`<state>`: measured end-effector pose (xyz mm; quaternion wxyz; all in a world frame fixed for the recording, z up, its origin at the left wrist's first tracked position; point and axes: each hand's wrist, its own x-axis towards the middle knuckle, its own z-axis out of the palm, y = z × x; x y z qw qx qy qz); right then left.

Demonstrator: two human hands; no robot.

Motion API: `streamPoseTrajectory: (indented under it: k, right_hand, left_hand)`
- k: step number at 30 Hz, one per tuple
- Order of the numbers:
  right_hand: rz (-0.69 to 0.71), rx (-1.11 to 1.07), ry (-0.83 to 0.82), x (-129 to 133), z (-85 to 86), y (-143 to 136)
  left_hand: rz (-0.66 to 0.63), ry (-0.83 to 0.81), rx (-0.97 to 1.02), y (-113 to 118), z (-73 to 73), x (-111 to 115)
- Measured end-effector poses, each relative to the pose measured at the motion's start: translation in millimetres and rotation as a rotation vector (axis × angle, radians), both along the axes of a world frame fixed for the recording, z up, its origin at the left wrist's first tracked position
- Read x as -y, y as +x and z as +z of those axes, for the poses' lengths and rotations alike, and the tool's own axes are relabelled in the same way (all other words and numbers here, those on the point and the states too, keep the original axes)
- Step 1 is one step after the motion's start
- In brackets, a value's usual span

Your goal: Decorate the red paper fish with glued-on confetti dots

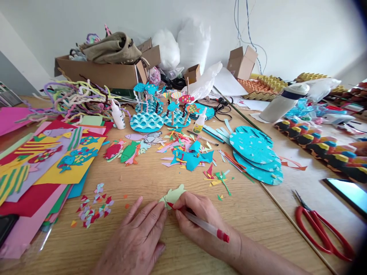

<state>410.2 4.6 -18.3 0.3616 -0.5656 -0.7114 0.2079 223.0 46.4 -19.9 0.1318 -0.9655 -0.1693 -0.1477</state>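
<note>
A pale green paper fish [178,191] lies on the wooden table in front of me, part of it hidden under my fingers. My left hand [137,233] rests flat, fingers stretched out, its fingertips at the fish's left end. Between the fingers of my right hand [202,215] is a red pen [205,224] with a clear barrel and a red end, its tip on or close to the fish. Dark drawn lines show at the fish's left end. Small paper snippets [96,208] in several colours lie left of the hands.
Red-handled scissors [321,229] and a thin stick [289,215] lie at the right. Blue ovals [252,145], paper scraps [189,154] and glue bottles [200,121] are farther back. Coloured sheets [61,179] cover the left. Finished fish stands [146,123] are behind.
</note>
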Motion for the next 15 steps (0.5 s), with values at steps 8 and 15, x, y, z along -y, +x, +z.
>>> streamPoseTrajectory:
  k: [8, 15]
  right_hand:
    - [0.017, -0.001, -0.012, -0.2, 2.2, -0.5]
    - [-0.010, -0.005, 0.026, 0.1, 0.5, -0.8]
  left_hand:
    - [-0.006, 0.039, 0.003, 0.2, 0.7, -2.0]
    - [-0.019, 0.028, -0.001, -0.3, -0.6, -2.6]
